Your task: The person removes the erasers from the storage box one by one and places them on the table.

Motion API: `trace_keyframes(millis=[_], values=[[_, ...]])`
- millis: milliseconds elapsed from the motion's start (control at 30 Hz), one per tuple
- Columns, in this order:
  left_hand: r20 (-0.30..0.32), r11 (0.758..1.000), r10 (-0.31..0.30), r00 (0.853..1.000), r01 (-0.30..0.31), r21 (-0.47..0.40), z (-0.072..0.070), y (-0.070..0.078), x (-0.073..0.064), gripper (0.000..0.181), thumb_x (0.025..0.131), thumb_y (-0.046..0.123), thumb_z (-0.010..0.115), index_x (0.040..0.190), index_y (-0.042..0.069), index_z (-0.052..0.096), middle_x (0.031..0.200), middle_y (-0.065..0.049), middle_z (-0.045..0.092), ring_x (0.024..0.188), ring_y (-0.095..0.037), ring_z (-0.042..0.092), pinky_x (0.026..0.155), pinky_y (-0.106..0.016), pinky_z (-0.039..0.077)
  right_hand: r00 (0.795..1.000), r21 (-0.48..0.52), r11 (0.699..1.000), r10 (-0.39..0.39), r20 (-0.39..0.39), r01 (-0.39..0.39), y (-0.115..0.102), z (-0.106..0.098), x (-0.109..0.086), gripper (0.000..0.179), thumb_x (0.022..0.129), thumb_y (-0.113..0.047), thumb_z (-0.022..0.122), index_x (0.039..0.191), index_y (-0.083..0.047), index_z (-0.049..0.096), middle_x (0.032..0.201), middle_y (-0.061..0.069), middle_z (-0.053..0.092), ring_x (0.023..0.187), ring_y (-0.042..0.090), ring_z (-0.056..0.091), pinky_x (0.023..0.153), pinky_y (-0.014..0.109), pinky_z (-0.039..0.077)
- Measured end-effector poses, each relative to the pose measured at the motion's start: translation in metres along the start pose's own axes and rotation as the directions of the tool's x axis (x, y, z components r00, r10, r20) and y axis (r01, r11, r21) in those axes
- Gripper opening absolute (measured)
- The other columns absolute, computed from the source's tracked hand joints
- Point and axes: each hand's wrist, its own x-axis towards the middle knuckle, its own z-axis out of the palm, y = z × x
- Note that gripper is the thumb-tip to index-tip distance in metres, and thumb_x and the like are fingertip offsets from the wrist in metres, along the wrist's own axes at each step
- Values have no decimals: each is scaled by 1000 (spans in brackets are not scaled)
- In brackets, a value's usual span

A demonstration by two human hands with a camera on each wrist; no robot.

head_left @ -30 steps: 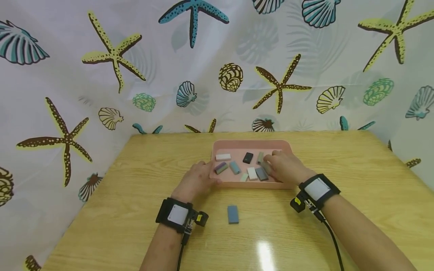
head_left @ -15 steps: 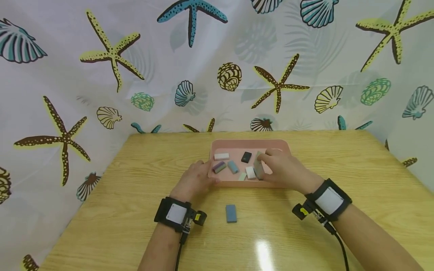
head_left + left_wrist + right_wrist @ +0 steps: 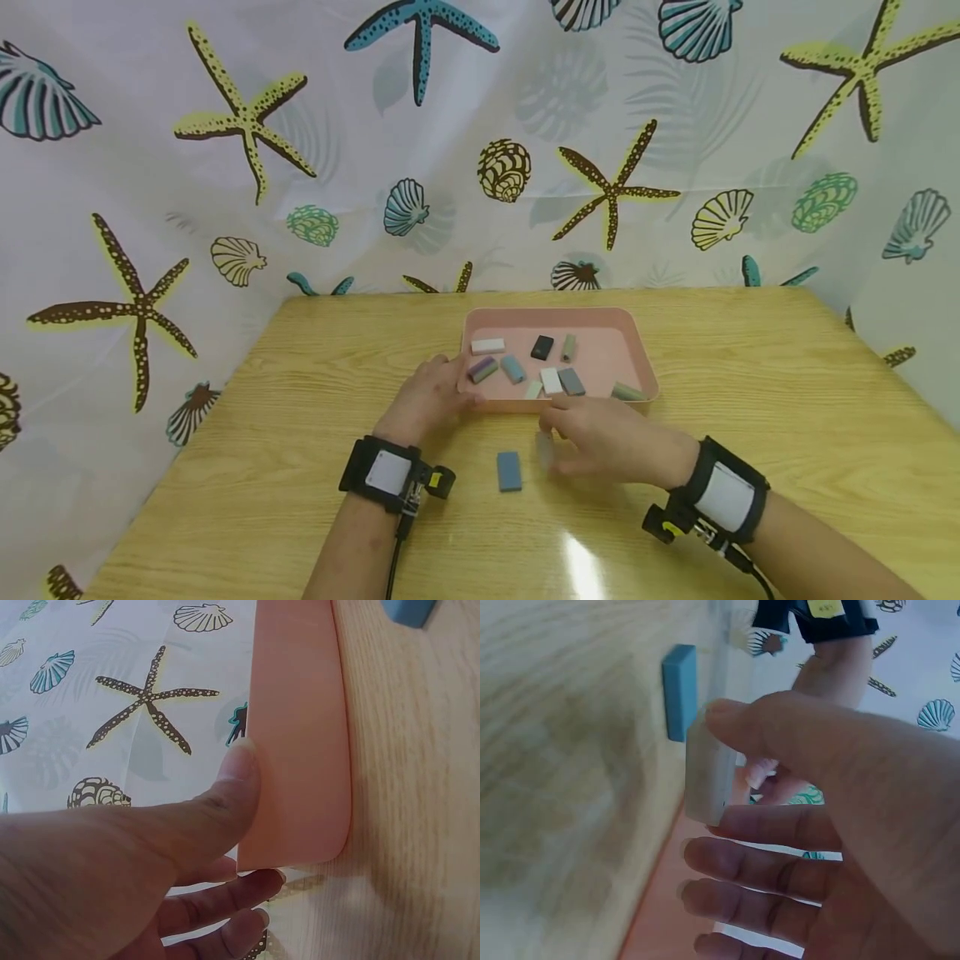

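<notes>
A pink tray (image 3: 611, 358) stands on the table with several small eraser-like blocks in it. My left hand (image 3: 427, 402) holds its left end, thumb on the front wall (image 3: 300, 735) and fingers round the corner. In front of the tray, my right hand (image 3: 618, 442) pinches a pale grey eraser (image 3: 707, 776) between thumb and index finger, the other fingers spread apart. Just left of it, a blue eraser (image 3: 509, 472) lies on the table. Inside the tray, a greenish-grey block (image 3: 628, 392) lies at the front right corner, partly behind my right hand.
In the tray are a black block (image 3: 542, 347), a white block (image 3: 488, 346), a purple and green block (image 3: 483, 370) and others. The wooden table (image 3: 360, 333) meets a shell-patterned cloth (image 3: 450, 125) behind. Each wrist wears a strapped camera with a cable.
My right hand has lifted the pale grey eraser out of the tray's right side and brought it over the front edge, toward the blue eraser. My left hand stays on the tray.
</notes>
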Motion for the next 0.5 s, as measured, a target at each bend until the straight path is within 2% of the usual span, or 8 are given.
trace_keyframes(millis=[133, 300, 500], values=[[2, 1000, -4, 1000, 4, -4, 1, -1, -1, 71, 87, 38, 60, 145, 18, 23, 117, -11, 48, 97, -21, 44, 89, -40, 41, 998, -4, 999, 32, 53, -31, -6, 9, 0, 21, 74, -28, 66, 90, -17, 58, 76, -8, 44, 62, 7, 42, 48, 22, 36], [-11, 1000, 3, 1000, -4, -3, 0, -2, -3, 72, 87, 38, 60, 145, 19, 22, 118, -11, 48, 97, -21, 44, 88, -40, 42, 999, 0, 1000, -6, 52, 6, -8, 17, 0, 18, 72, -28, 67, 82, -19, 55, 73, -8, 43, 60, 7, 40, 46, 21, 31], [-15, 1000, 20, 1000, -20, -17, 0, -2, -2, 72, 87, 38, 60, 145, 18, 22, 116, -10, 49, 96, -20, 44, 88, -39, 42, 997, 2, 1000, 4, 71, -4, -7, 20, -1, 23, 72, -32, 69, 83, -20, 54, 74, -9, 43, 61, 7, 40, 45, 21, 29]])
